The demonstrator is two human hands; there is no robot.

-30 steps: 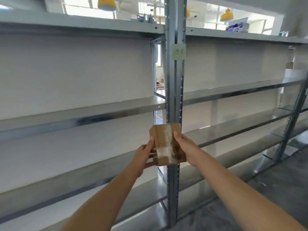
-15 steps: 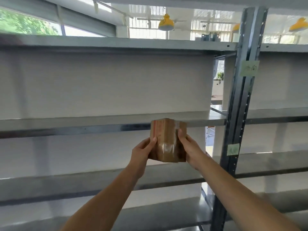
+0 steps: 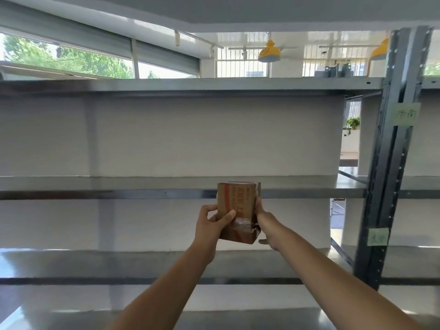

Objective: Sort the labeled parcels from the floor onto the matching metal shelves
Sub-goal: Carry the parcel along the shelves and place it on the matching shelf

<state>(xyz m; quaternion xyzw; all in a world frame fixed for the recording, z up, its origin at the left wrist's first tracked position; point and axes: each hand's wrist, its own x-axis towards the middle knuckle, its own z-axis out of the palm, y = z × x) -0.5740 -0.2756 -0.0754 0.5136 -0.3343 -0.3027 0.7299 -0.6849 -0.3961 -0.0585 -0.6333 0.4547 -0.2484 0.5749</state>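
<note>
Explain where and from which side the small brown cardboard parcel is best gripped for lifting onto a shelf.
Grip the cardboard parcel on its two narrow upright sides, one from the left and one from the right, as the left hand and right hand do. It stands tall and narrow, so opposing palms likely steady it.

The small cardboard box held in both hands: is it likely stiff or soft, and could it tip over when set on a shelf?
The box probably is fairly stiff: its edges stay straight under the left hand and right hand. Its glossy tape may be somewhat slippery. Standing upright it looks taller than wide, so it might tip if pushed.
</note>
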